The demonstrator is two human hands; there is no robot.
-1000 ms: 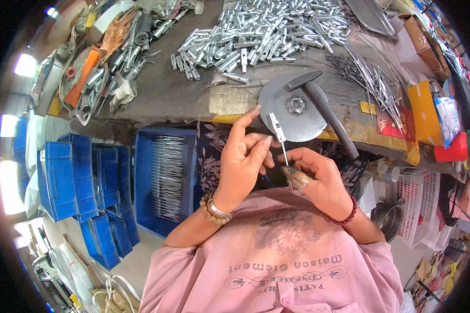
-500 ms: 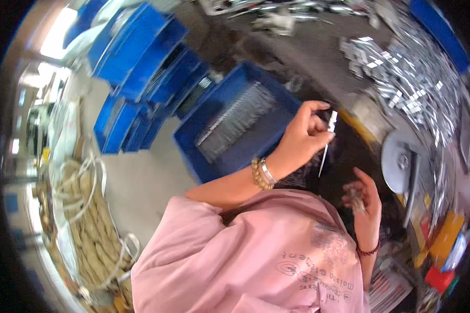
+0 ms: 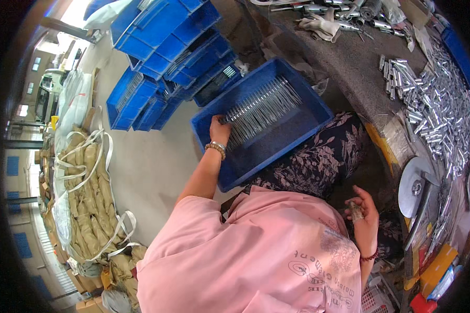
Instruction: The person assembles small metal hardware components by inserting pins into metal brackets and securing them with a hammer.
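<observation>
1. Pink printed fabric shirt (image 3: 256,245), at 6 o'clock from centre.
2. Right hand (image 3: 366,211), at 4 o'clock: grip loosely spread, fingers partly curled; a small grey-brown cover (image 3: 356,211) shows on one digit.
3. Left hand (image 3: 220,131), near centre at 11 o'clock: fingertips hidden, so whether the grip pinches anything cannot be told.
4. Blue rectangular plastic bin (image 3: 277,136), at 1 o'clock, containing slender silvery metal rods (image 3: 263,107) side by side; the left hand reaches the row's 8 o'clock end.
5. Grey worktop (image 3: 350,62), at 2 o'clock, bearing a heap of short silvery metal tubes (image 3: 438,104) toward 3 o'clock.
6. Stacked blue plastic bins (image 3: 167,41), at 11 o'clock.
</observation>
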